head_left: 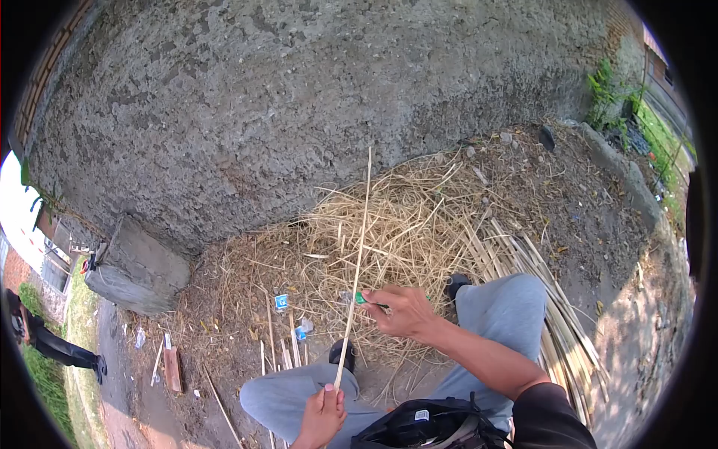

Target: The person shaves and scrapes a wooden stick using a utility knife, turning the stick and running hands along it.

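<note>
A long, thin bamboo strip runs up from my lap toward the wall, tilted slightly to the right. My left hand is closed around its lower end, near my knee. My right hand is closed on a small green-handled tool, held against or right beside the strip at about its middle. Its far end looks like a pale blade, too small to make out clearly. Below both hands lies a heap of curly bamboo shavings.
A rough grey wall rises in front. Split bamboo strips lie to the right of my leg. On the left are a concrete block, a brown wooden piece and a blue-labelled plastic cup. A person stands far left.
</note>
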{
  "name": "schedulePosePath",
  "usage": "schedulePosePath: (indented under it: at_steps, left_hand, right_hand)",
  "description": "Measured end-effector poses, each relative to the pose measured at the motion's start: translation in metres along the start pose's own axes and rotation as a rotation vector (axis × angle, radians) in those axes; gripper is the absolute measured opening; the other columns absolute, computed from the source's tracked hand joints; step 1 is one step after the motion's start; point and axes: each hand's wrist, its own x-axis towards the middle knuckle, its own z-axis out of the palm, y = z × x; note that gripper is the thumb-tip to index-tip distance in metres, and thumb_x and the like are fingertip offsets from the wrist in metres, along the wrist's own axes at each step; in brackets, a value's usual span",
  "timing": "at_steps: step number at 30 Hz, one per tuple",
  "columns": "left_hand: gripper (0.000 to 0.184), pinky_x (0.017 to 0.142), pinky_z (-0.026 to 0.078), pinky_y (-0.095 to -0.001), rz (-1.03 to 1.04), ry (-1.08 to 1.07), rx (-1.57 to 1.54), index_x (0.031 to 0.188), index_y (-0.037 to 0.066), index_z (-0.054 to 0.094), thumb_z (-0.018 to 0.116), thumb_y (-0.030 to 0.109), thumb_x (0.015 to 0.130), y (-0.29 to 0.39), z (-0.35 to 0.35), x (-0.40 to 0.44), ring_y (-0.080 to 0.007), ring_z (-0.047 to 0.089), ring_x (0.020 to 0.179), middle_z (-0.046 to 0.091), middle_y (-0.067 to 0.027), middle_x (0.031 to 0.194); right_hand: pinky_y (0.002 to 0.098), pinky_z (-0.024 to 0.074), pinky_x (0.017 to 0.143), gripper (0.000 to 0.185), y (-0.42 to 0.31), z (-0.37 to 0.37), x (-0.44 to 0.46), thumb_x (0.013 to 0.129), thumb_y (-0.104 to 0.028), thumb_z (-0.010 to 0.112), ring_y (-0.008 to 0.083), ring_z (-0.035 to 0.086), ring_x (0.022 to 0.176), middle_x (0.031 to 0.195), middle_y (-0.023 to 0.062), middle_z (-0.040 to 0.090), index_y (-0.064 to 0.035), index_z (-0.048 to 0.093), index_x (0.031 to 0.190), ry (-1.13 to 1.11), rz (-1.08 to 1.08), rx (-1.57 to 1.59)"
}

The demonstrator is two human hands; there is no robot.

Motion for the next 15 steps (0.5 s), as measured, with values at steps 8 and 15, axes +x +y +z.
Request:
schedulePosePath:
  at_steps: [8, 15]
  left_hand:
    - [0.034, 0.043, 0.034, -0.0263, 0.439, 0.125, 0.515, 0.09, 0.01, 0.054, 0.039, 0.037, 0.105, -0.038, -0.004, -0.031, -0.0101, 0.044, 0.048, 0.05, 0.0009, 0.066]
    - [0.029, 0.054, 0.045, -0.0423, -0.122, -0.103, 0.19, 0.093, 0.006, 0.06, 0.043, 0.027, 0.102, -0.023, -0.025, -0.093, -0.032, 0.055, 0.055, 0.057, -0.0119, 0.068]
  right_hand:
    - [0.0373, 0.0501, 0.049, 0.015, 0.031, -0.007, 0.016, 0.084, -0.025, 0.072, 0.0271, 0.066, 0.058, 0.08, 0.0088, 0.073, -0.0121, 0.073, 0.091, 0.104, 0.2, -0.001]
    - [0.038, 0.0478, 0.05, 0.02, 0.065, -0.014, 0.021, 0.085, -0.029, 0.072, 0.0258, 0.063, 0.052, 0.072, 0.01, 0.07, -0.0095, 0.074, 0.09, 0.123, 0.317, -0.075]
